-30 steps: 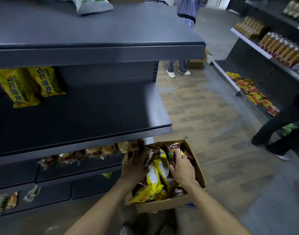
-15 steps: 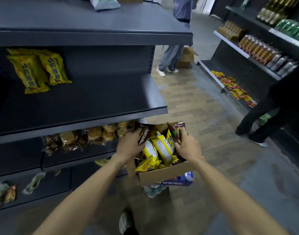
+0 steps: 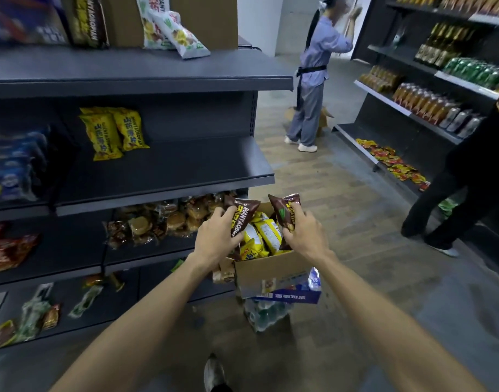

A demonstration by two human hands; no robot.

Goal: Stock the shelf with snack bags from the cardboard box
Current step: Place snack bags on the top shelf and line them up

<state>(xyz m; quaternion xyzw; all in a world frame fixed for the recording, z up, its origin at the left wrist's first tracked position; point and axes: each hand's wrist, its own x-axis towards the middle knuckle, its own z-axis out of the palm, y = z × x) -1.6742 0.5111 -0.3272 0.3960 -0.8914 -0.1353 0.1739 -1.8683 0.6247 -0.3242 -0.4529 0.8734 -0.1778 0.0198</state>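
Both hands have risen out of the cardboard box (image 3: 271, 271) since the earlier frames, each lifting a brown snack bag clear of the pile. From the head view, the left hand (image 3: 214, 239) has its fingers curled round the left brown bag (image 3: 241, 215), gripping it at its lower half so the top corner sticks up just above the box's open mouth. The right hand (image 3: 305, 236) grips the right brown bag (image 3: 285, 212) the same way, upright, with the fingers wrapped over its front. The two bags are near each other but apart. Below them the box holds yellow snack bags (image 3: 264, 236) and sits on a blue case (image 3: 293, 297) on the floor, just beside the dark shelf unit. The middle shelf (image 3: 169, 168) carries two yellow bags (image 3: 112, 131) leaning at its back. Two other people stand further along the aisle.
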